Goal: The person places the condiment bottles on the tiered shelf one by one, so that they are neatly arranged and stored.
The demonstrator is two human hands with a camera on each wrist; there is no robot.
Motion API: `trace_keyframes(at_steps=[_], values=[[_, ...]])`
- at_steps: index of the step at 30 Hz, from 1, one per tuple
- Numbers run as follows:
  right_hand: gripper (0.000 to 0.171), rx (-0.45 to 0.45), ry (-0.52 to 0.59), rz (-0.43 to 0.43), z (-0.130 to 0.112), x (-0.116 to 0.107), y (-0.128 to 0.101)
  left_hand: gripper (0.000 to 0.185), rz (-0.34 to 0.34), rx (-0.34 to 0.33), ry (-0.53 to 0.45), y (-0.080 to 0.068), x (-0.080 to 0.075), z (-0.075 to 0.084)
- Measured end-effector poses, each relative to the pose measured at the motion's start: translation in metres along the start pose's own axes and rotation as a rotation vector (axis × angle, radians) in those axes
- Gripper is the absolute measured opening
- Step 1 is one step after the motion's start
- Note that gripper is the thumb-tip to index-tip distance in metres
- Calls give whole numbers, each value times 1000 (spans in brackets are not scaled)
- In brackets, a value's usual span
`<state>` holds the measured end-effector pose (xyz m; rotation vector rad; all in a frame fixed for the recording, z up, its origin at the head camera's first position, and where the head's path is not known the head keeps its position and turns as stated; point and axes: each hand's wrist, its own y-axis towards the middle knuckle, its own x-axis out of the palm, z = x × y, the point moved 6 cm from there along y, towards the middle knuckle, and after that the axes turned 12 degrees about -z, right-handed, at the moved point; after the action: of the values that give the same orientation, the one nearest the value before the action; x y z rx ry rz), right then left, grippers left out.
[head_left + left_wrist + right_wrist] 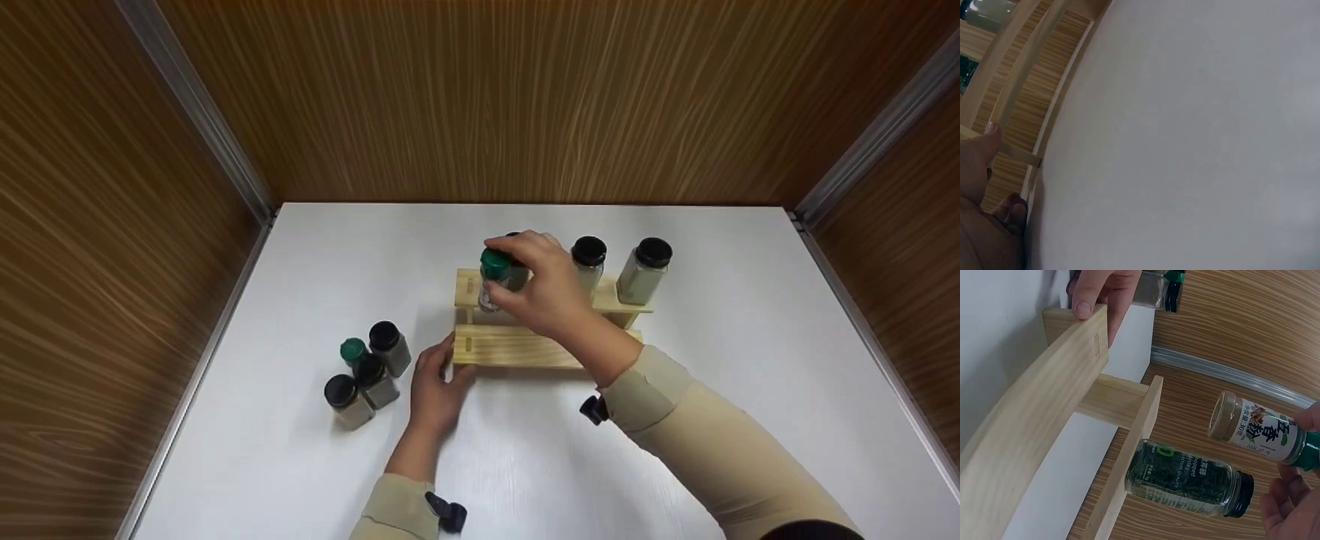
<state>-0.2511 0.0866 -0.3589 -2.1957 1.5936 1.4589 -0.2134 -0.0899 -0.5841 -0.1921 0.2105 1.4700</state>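
My right hand point(546, 286) pinches a spice jar point(1261, 429) with a green cap and a white label by its cap. In the right wrist view this jar is held apart from the upper shelf of a two-tier wooden rack point(525, 346). A jar of dark green chopped parsley point(1185, 478) with a black cap stands on that shelf beside it. With thumb and fingers on either side, my left hand point(436, 390) grips the lower left end of the rack. Farther right on the upper shelf stand two black-capped jars point(589, 262) point(645, 271).
Left of the rack, several jars point(376, 384) stand grouped on the white table point(337, 247), one green-capped point(352, 349) and the others black-capped. Wood-grain panels point(480, 105) enclose the table at the back and both sides.
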Motion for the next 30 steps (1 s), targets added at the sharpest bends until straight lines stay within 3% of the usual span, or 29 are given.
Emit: trace_keyframes(at_steps=[15, 30], values=[[41, 8, -276, -100, 1, 8, 25, 64, -5, -7, 13, -3, 3, 3], [32, 36, -344, -203, 11, 23, 43, 64, -9, -19, 6, -2, 7, 3]])
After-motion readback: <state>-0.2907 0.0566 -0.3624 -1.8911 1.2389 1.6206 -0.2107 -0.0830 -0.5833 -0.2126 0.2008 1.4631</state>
